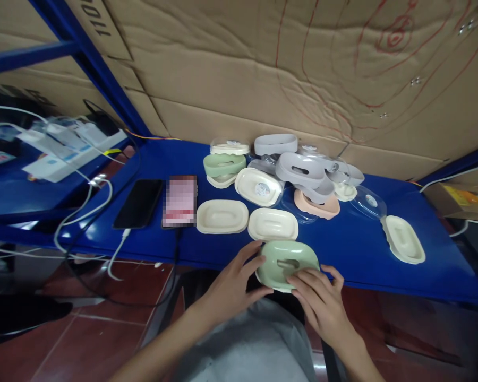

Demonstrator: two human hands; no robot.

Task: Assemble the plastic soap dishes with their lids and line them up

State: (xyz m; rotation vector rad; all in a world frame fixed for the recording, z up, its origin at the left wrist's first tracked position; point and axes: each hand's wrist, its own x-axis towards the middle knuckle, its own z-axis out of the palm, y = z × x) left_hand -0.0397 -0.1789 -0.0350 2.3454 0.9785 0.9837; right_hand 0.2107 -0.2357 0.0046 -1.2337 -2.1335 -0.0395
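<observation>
A green oval dish [274, 265] with a slot in its middle is between my two hands, over the front edge of the blue table. My left hand [237, 278] grips its left side, thumb below and fingers at the upper left rim. My right hand [321, 297] holds the lower right side, with fingertips lying over the inside near the slot. A pale rim shows under the green dish. Just beyond it sit two cream dishes, one [273, 224] close behind and another [222, 216] to its left.
Behind lie a cream dish with a round sticker [258, 187], green [224, 165], grey [300, 170] and peach [316, 203] dishes, and clear covers. A cream dish [404, 239] sits right. Two phones [138, 204], [180, 201] and cables are left. Cardboard [242, 69] stands behind the blue table [354, 249].
</observation>
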